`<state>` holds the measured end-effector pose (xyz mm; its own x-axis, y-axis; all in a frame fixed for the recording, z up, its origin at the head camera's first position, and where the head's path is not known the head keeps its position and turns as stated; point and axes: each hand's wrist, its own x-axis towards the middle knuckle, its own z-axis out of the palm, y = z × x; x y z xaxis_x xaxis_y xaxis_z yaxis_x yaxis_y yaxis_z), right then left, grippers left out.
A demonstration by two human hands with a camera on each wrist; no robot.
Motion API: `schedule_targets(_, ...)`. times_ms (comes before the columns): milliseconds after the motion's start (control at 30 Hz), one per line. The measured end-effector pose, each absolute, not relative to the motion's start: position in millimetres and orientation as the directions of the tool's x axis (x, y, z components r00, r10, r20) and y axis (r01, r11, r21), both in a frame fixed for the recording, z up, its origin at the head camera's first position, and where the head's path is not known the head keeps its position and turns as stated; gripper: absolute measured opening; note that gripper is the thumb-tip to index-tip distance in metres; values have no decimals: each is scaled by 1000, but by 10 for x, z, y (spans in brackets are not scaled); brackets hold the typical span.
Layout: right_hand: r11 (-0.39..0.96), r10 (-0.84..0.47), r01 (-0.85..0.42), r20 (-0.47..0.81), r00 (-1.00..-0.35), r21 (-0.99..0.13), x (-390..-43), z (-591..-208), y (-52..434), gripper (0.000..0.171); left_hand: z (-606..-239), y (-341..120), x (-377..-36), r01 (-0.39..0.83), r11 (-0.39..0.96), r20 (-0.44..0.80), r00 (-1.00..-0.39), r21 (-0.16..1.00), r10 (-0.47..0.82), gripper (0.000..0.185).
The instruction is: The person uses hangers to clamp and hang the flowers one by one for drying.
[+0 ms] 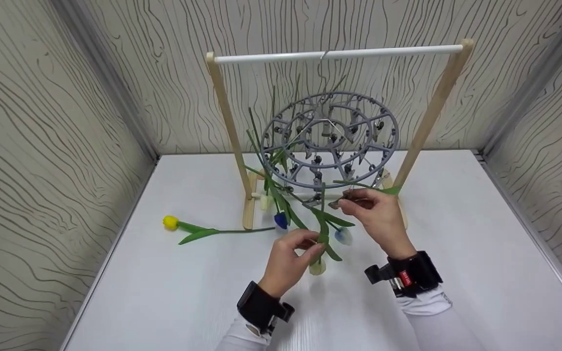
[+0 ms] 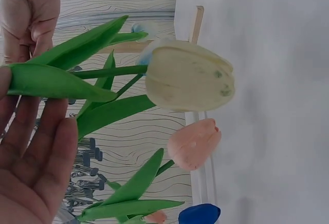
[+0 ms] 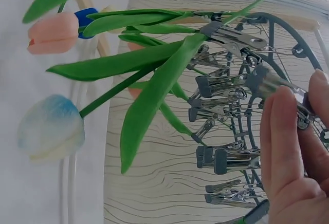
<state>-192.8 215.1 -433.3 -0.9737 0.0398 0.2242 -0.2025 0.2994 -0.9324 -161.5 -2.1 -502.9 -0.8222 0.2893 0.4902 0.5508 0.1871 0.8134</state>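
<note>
Left hand (image 1: pixel 293 253) holding cream tulip (image 2: pixel 187 82) (upside down), right hand (image 1: pixel 376 209) pinching clip (image 3: pixel 280 88)

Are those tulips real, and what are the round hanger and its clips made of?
The tulips look artificial: matte, foam-like petals and uniform, smooth plastic-looking leaves. The round hanger seems moulded grey plastic, dull and even in colour. Its clips appear to be bare metal, silvery with bright glints.
</note>
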Motion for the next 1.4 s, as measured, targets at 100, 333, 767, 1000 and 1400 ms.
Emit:
schedule_targets(100, 219, 31, -196, 208, -978, -956, -1911, -4334, 2150, 31, -4999, -15, -1632, 533, 187, 474, -833, 825, 284, 15)
schedule_targets(333, 123, 63, -201, 210, -976, -972, -1860, -4337, 2098, 23, -4963, 25, -1705, 486, 199, 435, -865, 851, 250, 17)
schedule_targets(767, -6, 129, -199, 196, -972, -980, -1765, -4311, 1974, 21, -4936, 66, -1747, 433, 196, 389, -893, 880, 224, 16)
schedule_targets(1000, -26, 160, -171, 165, -973, -985, -1743, -4287, 1921, 22, -4910, 86, -1758, 464, 179, 423, -878, 867, 226, 14)
schedule_targets(1400, -84, 162, -187, 172, -972, -979, -1731, -4301, 1903, 18, -4882, 114, -1760, 509, 184, 466, -854, 841, 232, 14)
